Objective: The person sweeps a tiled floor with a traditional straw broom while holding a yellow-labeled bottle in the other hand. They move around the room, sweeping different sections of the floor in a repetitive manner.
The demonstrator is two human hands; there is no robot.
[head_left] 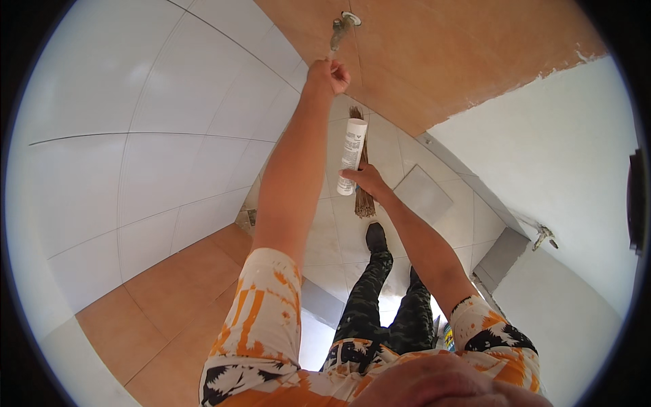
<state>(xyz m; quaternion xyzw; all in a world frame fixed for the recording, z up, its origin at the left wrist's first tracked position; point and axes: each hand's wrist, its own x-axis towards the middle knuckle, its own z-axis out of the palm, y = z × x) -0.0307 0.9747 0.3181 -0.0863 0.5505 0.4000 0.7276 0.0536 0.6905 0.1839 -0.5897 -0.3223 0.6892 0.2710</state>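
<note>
White tiled wall (pixel 169 102): fills the left side, its thin joints bowed by the lens.
Orange wall (pixel 434 61): meets the white one at the floor's far corner and stops rightward in a ragged edge against bare plaster (pixel 542 129).
Pale tiled floor (pixel 322 230): a narrow strip between walls, so careful footing seems wise.
Twig bundle (pixel 365 207): brown, behind the tube; I cannot tell whether it is gripped or lies on the floor.
Loose grey tile (pixel 424 193): appears flat, near the floor's right edge.
White printed tube (pixel 352 146): held above the floor, nearly in line with the bundle; a grip nearer its middle would probably steady it.
Right hand (pixel 364 180): wrapped round the tube's lower end, thumb across it.
Left hand (pixel 330 76): raised, fingers pinched narrow, their hold too small to tell; a light touch looks best.
Tap (pixel 338 30): on the orange wall, just above the left hand; contact unclear.
</note>
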